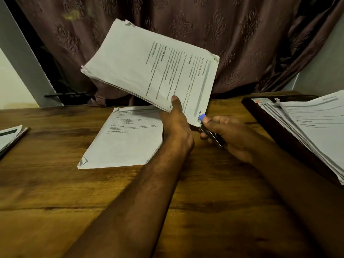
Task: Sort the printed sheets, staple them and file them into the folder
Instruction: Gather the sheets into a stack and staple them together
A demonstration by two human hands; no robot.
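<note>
The stapling step is in hand. A bundle of printed sheets (149, 66) is held up above the wooden table (55, 192), tilted, gripped along its lower edge by the left hand (176, 125), with the thumb pressed on the front page and the fingers hidden behind. A small stapler (210, 131) with a blue tip is gripped in the right hand (229, 135), its fingers curled round the body. The stapler's mouth is set at the lowest corner of the bundle, beside the page heading; whether the corner is fully seated between the two halves cannot be told.

A second set of sheets (122, 138) lies flat on the table just behind the left hand. At the right, a dark folder (270, 123) lies open with a thick pile of papers (312, 123) on it. Another stack (9, 136) is seen at the left edge.

The next move seemingly calls for the corner to be pushed squarely into the stapler, with the edges kept aligned, and a firm squeeze to be given. Afterwards the bundle would probably be filed in the folder.
</note>
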